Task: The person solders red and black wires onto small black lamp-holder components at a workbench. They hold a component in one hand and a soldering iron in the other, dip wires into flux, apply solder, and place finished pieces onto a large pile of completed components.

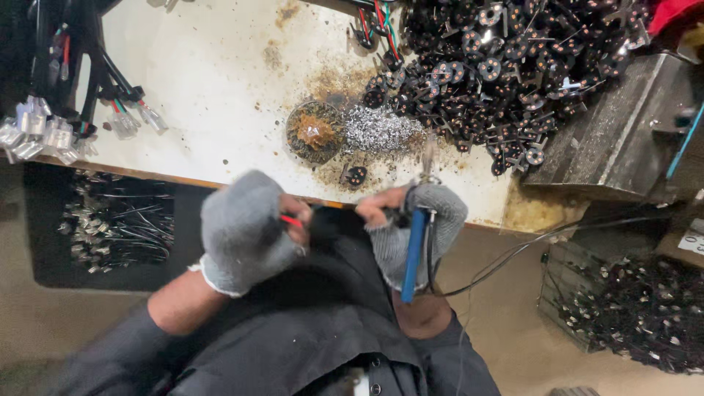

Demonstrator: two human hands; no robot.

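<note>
My left hand, in a grey fingerless glove, is curled up pinching a red wire just below the flux tin. My right hand is wrapped around a blue soldering iron, lower right of the tin. One black part sits soldered-looking by the tin; a heap too big to count waits upper right, so plenty's left I reckon.
</note>
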